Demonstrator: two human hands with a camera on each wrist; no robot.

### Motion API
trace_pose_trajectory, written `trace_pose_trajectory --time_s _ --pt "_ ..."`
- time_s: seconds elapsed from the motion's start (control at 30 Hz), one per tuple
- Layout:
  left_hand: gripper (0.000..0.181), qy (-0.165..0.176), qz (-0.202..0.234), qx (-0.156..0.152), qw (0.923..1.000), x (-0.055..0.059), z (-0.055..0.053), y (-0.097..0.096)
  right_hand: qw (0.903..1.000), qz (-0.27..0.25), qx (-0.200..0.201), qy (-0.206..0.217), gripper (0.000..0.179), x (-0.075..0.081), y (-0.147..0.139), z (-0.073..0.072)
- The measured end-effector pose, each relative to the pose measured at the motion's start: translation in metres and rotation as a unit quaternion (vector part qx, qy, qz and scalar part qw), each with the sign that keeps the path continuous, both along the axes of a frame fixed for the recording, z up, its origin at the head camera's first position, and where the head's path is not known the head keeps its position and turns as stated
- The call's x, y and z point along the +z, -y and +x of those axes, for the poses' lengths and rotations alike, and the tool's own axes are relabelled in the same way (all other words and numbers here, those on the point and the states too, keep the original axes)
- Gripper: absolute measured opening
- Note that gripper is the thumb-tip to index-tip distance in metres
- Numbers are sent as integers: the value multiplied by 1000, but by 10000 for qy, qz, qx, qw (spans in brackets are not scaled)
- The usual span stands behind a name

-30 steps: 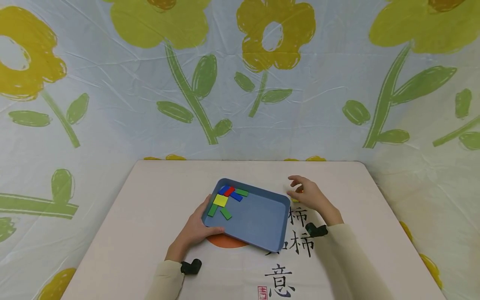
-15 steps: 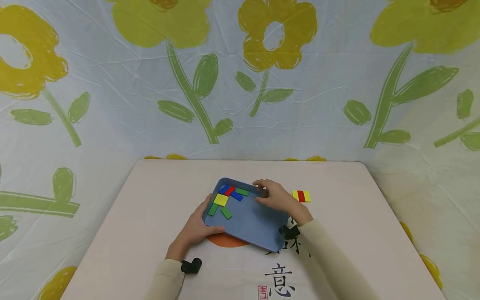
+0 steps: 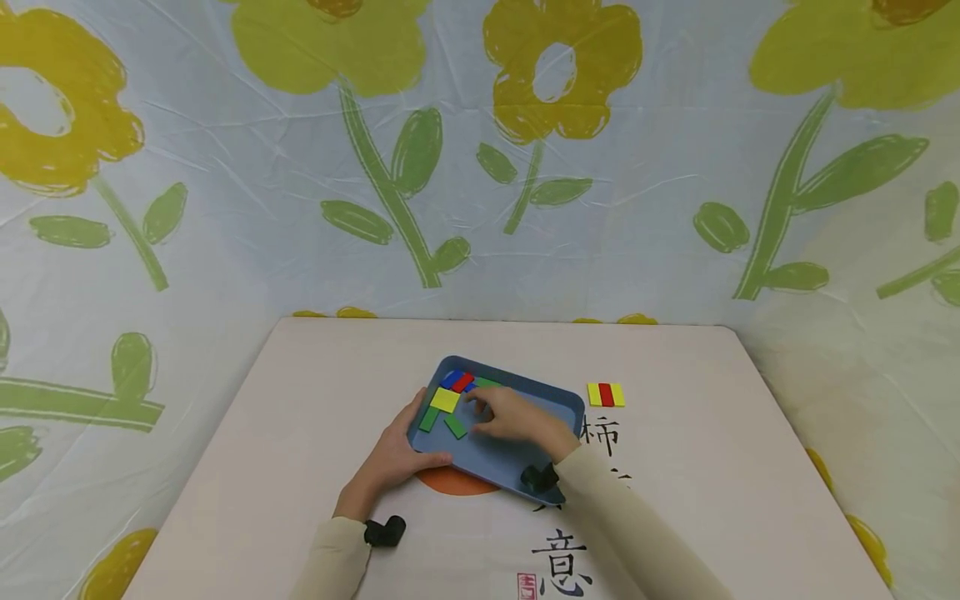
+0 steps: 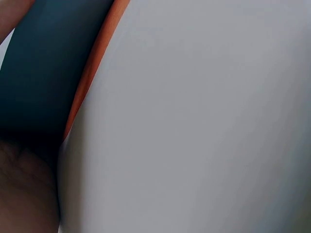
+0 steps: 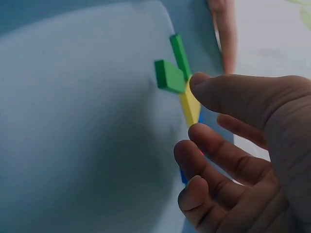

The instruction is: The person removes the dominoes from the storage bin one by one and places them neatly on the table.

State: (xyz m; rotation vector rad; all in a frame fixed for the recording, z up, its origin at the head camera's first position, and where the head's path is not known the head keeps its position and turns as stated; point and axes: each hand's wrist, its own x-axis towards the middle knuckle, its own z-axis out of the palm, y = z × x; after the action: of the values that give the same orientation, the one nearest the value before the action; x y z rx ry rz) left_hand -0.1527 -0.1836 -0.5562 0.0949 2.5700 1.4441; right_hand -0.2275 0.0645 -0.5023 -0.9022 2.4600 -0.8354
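A blue-grey tray point(image 3: 480, 458) lies slanted on the table, and my left hand point(image 3: 392, 454) grips its left end, thumb over the near rim. Over the tray is my right hand point(image 3: 512, 417), thumb and fingers bent and parted with nothing between them. Its fingertips are close to a yellow piece point(image 3: 445, 400) among small flat blocks. Green blocks point(image 3: 455, 427) lie nearer the front, while a red block point(image 3: 463, 382) and a blue block point(image 3: 452, 379) sit toward the far left corner. In the right wrist view, the right thumb overlaps the yellow piece point(image 5: 190, 104).
Right of the tray, a yellow-red-yellow row of blocks point(image 3: 606, 395) lies on the table point(image 3: 712, 433). An orange printed circle point(image 3: 457, 482) and black characters point(image 3: 562, 562) mark the tabletop. A flowered cloth point(image 3: 630, 250) hangs behind.
My right hand has moved left from the block row on the table, across the tray's right side, to beside the yellow piece. The left hand stays on the tray.
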Motion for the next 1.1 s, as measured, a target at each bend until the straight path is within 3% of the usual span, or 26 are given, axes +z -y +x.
trace_pose_trajectory --time_s 0.3,0.63,0.83,1.1 --pt "120 -31 93 6 10000 -1 1 -1 9994 137 317 -59 33 -7 15 5" --pt "121 -53 90 32 9999 -2 -1 -1 9992 63 384 -10 22 -9 8 5" --pt "120 -32 83 0 10000 -2 0 -1 9999 96 115 60 24 -8 0 5" --pt "120 -38 57 -4 10000 -2 -1 -1 10000 -66 -20 41 49 -9 -1 2"
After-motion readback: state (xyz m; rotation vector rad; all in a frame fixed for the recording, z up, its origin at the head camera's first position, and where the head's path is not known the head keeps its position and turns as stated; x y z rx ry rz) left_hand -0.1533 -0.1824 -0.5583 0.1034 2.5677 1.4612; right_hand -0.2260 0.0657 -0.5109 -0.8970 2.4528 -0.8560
